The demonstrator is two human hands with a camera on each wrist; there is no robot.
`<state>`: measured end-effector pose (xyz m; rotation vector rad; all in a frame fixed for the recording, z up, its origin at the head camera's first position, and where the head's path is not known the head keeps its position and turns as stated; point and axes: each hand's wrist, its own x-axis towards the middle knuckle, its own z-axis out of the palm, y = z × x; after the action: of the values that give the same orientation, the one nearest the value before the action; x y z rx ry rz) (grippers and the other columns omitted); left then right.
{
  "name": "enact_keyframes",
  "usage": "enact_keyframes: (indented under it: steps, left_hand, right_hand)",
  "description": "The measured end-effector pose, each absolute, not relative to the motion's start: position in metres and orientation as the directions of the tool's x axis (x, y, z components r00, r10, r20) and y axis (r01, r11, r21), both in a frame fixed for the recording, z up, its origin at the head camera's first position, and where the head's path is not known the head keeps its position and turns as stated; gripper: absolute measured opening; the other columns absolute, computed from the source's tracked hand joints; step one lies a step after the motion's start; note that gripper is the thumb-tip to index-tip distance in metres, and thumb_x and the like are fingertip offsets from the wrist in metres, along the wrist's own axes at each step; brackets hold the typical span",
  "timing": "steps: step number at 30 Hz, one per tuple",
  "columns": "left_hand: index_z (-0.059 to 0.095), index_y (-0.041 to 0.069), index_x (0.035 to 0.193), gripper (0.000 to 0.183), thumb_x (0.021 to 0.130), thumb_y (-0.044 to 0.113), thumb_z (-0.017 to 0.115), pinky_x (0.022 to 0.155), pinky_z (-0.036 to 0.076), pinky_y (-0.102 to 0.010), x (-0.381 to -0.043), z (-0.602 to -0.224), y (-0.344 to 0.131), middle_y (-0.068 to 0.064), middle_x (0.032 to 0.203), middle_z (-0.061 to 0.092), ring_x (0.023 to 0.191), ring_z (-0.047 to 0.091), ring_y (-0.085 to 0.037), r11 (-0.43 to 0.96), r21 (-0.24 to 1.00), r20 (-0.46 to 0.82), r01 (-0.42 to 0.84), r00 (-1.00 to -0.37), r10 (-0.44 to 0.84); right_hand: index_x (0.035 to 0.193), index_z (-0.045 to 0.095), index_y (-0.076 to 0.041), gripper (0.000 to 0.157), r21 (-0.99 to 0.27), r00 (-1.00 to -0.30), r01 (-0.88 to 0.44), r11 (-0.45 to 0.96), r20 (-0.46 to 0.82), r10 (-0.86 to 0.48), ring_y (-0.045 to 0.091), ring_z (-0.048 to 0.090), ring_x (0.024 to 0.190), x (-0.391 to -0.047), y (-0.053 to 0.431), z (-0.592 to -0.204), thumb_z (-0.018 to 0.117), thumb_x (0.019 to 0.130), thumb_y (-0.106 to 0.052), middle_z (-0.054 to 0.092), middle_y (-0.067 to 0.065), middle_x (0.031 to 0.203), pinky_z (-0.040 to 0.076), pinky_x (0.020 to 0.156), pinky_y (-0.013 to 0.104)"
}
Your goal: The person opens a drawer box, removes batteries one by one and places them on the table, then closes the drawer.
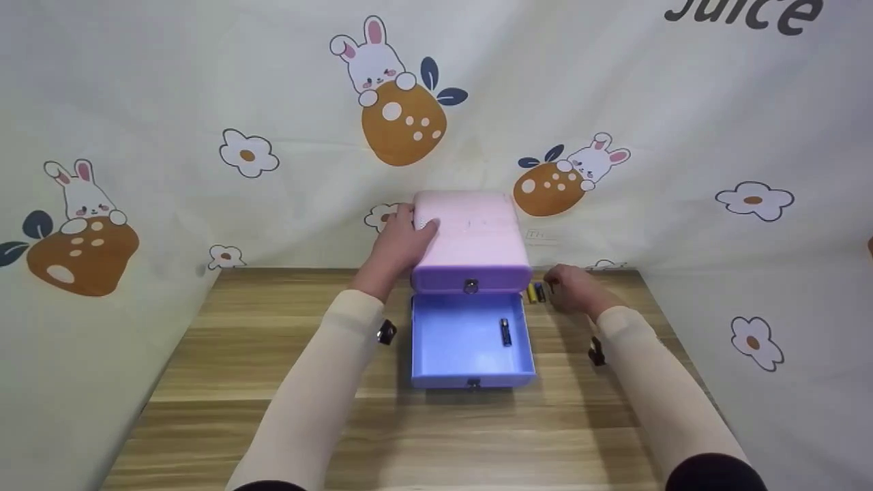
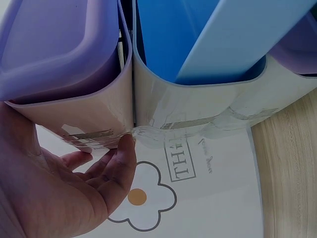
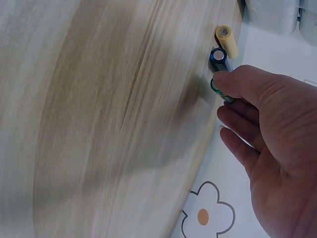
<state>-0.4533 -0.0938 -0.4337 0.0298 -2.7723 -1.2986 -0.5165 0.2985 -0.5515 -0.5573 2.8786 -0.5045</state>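
Note:
A stacked drawer box with a pink casing (image 1: 470,228) and purple upper drawer front (image 1: 443,280) stands at the back of the table. Its blue lower drawer (image 1: 450,351) is pulled out, with one dark battery (image 1: 505,332) lying inside. My left hand (image 1: 401,242) grips the casing's upper left side, thumb on top and fingers down the side. Right of the box, my right hand (image 3: 282,114) pinches a battery with a green edge (image 3: 221,90) between thumb and fingers. Beside it are a blue battery (image 3: 218,57) and a yellow battery (image 3: 228,40).
The wooden table (image 1: 286,389) extends in front and to both sides of the box. A pale cloth wall (image 1: 300,211) printed with rabbits and flowers rises right behind it. The pulled-out drawer projects toward me between my forearms.

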Motion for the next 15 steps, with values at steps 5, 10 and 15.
enact_keyframes:
  steps: [5,10,15]
  left_hand:
    - [0.038,0.007,0.165,0.077,0.109,0.056,0.056,0.124,0.040,-0.053,-0.4539,-0.4345,-0.0929,-0.020,0.163,0.051,0.150,0.051,-0.037,0.649,0.761,0.061,0.008,-0.996,-0.059]
    - [0.036,0.008,0.166,0.078,0.109,0.057,0.057,0.125,0.039,-0.055,-0.4536,-0.4340,-0.0920,-0.019,0.166,0.049,0.152,0.049,-0.038,0.642,0.767,0.039,-0.011,-0.997,-0.064]
    - [0.035,0.008,0.168,0.079,0.109,0.058,0.056,0.125,0.039,-0.056,-0.4536,-0.4320,-0.0919,-0.018,0.169,0.047,0.154,0.048,-0.038,0.640,0.768,0.028,-0.020,-0.997,-0.066]
  right_hand:
    - [0.129,0.072,0.010,0.043,-0.348,-0.906,-0.369,0.862,-0.071,-0.416,0.044,0.068,0.115,-0.5164,0.2975,-0.5531,0.073,0.086,0.005,0.073,0.025,0.122,0.052,0.107,0.061]
    - [0.126,0.074,0.007,0.039,-0.389,-0.918,-0.312,0.867,-0.110,-0.380,0.039,0.069,0.109,-0.5185,0.2964,-0.5567,0.073,0.087,0.004,0.075,0.020,0.115,0.055,0.103,0.060]
    - [0.125,0.075,0.004,0.037,-0.423,-0.921,-0.288,0.859,-0.124,-0.370,0.037,0.070,0.108,-0.5212,0.2962,-0.5596,0.075,0.089,0.003,0.076,0.017,0.113,0.055,0.102,0.059]
